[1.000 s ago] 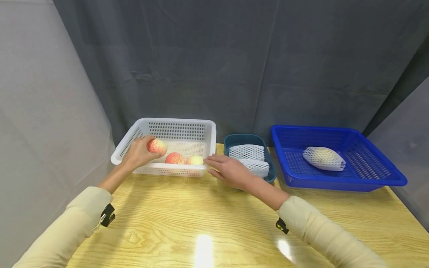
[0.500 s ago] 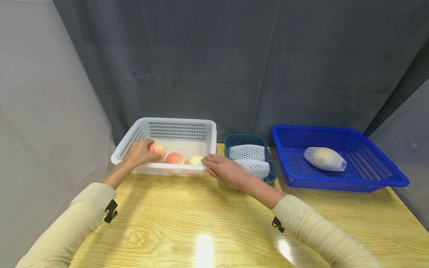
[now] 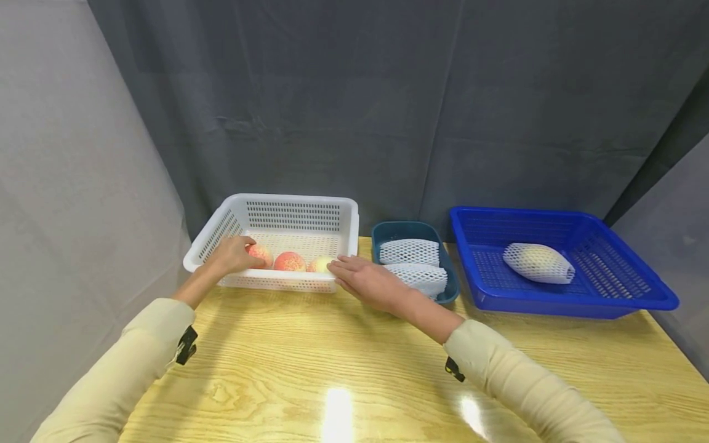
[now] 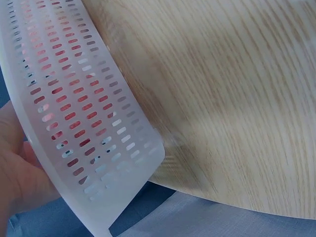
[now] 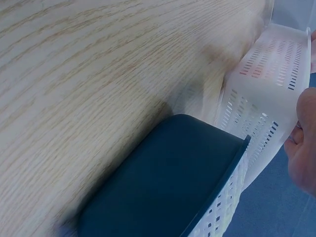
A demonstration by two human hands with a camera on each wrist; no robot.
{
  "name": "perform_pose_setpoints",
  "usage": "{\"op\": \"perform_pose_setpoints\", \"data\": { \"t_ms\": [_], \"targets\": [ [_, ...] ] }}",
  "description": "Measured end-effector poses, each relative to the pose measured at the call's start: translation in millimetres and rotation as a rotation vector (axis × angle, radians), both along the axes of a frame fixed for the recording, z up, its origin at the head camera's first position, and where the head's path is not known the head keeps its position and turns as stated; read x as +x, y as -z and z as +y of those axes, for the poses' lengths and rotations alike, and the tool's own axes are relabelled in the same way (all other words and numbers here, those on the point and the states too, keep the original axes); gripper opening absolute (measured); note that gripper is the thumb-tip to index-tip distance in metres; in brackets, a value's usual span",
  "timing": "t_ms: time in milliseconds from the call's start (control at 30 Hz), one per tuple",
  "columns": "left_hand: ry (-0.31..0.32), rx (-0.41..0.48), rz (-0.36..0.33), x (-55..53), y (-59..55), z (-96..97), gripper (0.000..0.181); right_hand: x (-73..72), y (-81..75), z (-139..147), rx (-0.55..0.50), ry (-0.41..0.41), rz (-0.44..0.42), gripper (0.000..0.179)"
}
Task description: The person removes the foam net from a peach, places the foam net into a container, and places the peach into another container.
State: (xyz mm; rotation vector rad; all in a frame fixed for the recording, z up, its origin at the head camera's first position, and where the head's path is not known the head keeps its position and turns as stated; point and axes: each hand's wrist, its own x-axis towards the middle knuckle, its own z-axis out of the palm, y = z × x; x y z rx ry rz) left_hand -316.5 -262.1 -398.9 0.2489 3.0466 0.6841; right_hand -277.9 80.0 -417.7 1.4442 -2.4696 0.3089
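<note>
In the head view, a red-and-yellow peach point(image 3: 261, 255) sits low in the white basket point(image 3: 293, 198), with the thumb and fingers of my left hand point(image 3: 229, 256) round it. A second red peach point(image 3: 290, 262) and a paler one point(image 3: 319, 264) lie in a row to its right. My right hand point(image 3: 370, 284) reaches to the basket's front right corner, fingers fairly straight and close to the rim, holding nothing. The left wrist view shows the basket's slotted wall point(image 4: 74, 98) with red fruit behind it, which hides part of my left hand point(image 4: 22, 173).
A dark teal bin point(image 3: 400, 229) with white foam net sleeves point(image 3: 412, 252) stands between the baskets, close to my right forearm. At the right, a blue basket point(image 3: 545, 303) holds a net-wrapped pale fruit point(image 3: 538, 263). A grey curtain point(image 3: 354, 111) hangs behind the wooden table point(image 3: 310, 357).
My left hand has lowered the peach from above the basket's front rim down beside the other peaches. My right hand has shifted slightly left along the basket corner.
</note>
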Motion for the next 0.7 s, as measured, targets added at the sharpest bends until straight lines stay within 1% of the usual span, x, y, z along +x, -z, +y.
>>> {"op": "perform_pose_setpoints", "data": {
  "t_ms": [167, 333, 533, 700],
  "targets": [
    [0.031, -0.036, -0.031, -3.0, -0.5, -0.5, 0.069, -0.7, -0.7, -0.5, -0.009, -0.021, 0.015, 0.038],
    [0.038, -0.055, -0.07, -3.9, -3.2, 0.1, 0.07, -1.5, -0.7, -0.3, 0.001, -0.016, 0.016, 0.039],
    [0.029, -0.05, -0.115, -4.7, -6.4, 3.1, 0.068, -2.5, 0.9, -1.1, 0.001, -0.011, -0.002, 0.039],
    [0.066, -0.039, -0.161, -8.5, -6.3, 7.4, 0.069, -1.1, 0.9, -1.0, -0.004, -0.007, -0.017, 0.039]
  ]
}}
